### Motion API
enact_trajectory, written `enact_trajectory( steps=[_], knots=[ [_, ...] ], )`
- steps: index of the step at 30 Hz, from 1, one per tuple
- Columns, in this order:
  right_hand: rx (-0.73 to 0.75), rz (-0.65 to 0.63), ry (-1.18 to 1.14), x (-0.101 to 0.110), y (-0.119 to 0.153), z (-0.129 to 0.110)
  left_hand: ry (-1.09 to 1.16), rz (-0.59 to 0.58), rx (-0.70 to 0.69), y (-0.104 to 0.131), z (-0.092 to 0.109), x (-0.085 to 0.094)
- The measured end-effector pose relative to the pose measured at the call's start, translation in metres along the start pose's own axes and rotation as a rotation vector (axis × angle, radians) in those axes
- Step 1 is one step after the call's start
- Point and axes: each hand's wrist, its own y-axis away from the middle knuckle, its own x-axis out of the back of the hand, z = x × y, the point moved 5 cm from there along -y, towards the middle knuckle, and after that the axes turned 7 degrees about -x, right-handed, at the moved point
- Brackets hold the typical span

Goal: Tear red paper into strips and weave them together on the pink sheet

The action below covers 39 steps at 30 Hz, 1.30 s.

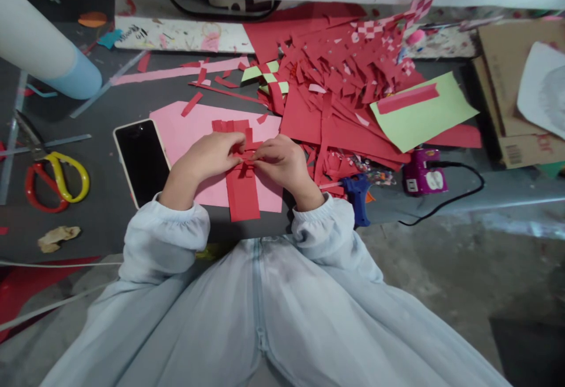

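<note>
In front of me a piece of folded and slit red paper lies on a pink paper sheet. My left hand is closed at the red paper's left side, thumb and fingers pinching near its middle. From the right, my right hand pinches small red strips at the same spot, its fingertips almost meeting the left ones. The strips between the fingertips are partly hidden. Left of the pink sheet, a phone with a dark screen lies by my left wrist.
Red paper scraps are heaped at the back right, with a light green sheet on them. Scissors with red and yellow handles lie left. A blue glue gun, a purple plug block and cardboard are right.
</note>
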Motion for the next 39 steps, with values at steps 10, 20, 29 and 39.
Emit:
enact_trajectory(
  steps=[10, 20, 29, 39],
  knots=[
    [0.077, 0.024, -0.019, -0.0008, 0.0008, -0.0024, 0.027, -0.017, 0.027, 0.0016, 0.0008, 0.0011],
    [0.088, 0.002, -0.025, -0.0019, 0.0019, -0.0033, 0.018, -0.022, 0.044, 0.0008, 0.0039, 0.0015],
    [0.079, -0.029, 0.017, -0.0034, 0.0019, -0.0055, -0.041, -0.025, 0.033, -0.0019, 0.0046, -0.0011],
    [0.111, -0.045, 0.010, -0.0038, 0.0016, -0.0056, -0.034, -0.039, 0.034, -0.0012, 0.0018, -0.0019]
  ],
)
